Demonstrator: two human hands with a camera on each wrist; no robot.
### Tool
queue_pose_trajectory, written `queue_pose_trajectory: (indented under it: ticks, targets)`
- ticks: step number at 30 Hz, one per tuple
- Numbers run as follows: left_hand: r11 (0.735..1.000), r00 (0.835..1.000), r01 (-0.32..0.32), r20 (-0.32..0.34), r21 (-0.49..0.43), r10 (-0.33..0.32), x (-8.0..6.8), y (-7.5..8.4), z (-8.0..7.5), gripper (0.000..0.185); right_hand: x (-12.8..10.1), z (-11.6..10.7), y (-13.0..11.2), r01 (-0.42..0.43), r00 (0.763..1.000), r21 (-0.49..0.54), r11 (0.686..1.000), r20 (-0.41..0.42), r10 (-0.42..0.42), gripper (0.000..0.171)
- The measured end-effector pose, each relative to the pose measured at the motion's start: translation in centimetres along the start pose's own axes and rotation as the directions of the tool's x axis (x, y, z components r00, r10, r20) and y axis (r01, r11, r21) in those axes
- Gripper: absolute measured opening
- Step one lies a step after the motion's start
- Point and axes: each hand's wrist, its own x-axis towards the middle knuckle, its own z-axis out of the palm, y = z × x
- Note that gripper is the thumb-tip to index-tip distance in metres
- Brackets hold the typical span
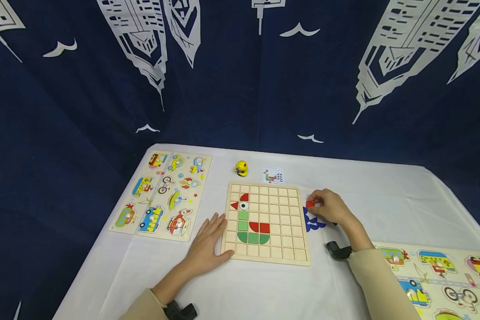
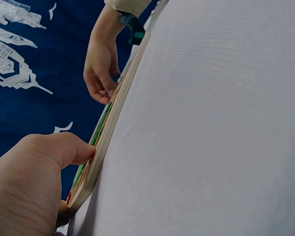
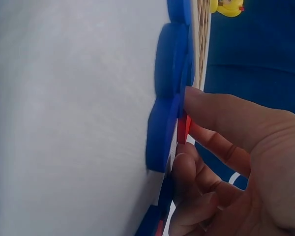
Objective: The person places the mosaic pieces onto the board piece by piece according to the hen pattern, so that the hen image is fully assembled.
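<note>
A square wooden grid board (image 1: 286,218) lies on the table, with red and green pieces, plus one with an eye, forming a bird on its left part. My left hand (image 1: 207,245) rests at the board's left edge, fingers spread; in the left wrist view its thumb (image 2: 77,149) touches the board's rim. Beyond the board's right side my right hand (image 1: 330,208) pinches a red piece (image 1: 310,204). Just below that hand are several blue pieces (image 1: 313,223). In the right wrist view, the red piece (image 3: 184,129) shows between thumb and fingers, its outline partly hidden.
Behind the board sit a yellow toy duck (image 1: 242,168) and a small picture card (image 1: 272,175) with a bird pattern. A vehicle puzzle board (image 1: 166,209) lies to the left, another vehicle puzzle board (image 1: 432,278) at the right front, near my right sleeve.
</note>
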Motion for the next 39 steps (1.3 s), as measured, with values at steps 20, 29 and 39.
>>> queue_pose_trajectory:
  ticks: [20, 29, 39]
  targets:
    - [1.0, 1.0, 0.008, 0.004, 0.0, -0.008, 0.0, -0.1, 0.2, 0.083, -1.5, -0.1, -2.3, 0.113, 0.992, 0.01, 0.994, -0.05, -0.113, 0.018]
    - [1.0, 1.0, -0.012, -0.015, 0.001, 0.012, 0.0, -0.3, 0.4, 0.082, -2.4, 2.7, -6.5, 0.33, 0.94, 0.085, 0.94, 0.057, -0.336, 0.018]
    - [1.0, 1.0, -0.004, 0.009, 0.007, 0.004, 0.0, -0.3, 0.2, 0.082, -2.4, 3.7, -7.5, 0.366, 0.922, 0.028, 0.93, 0.123, -0.367, 0.018]
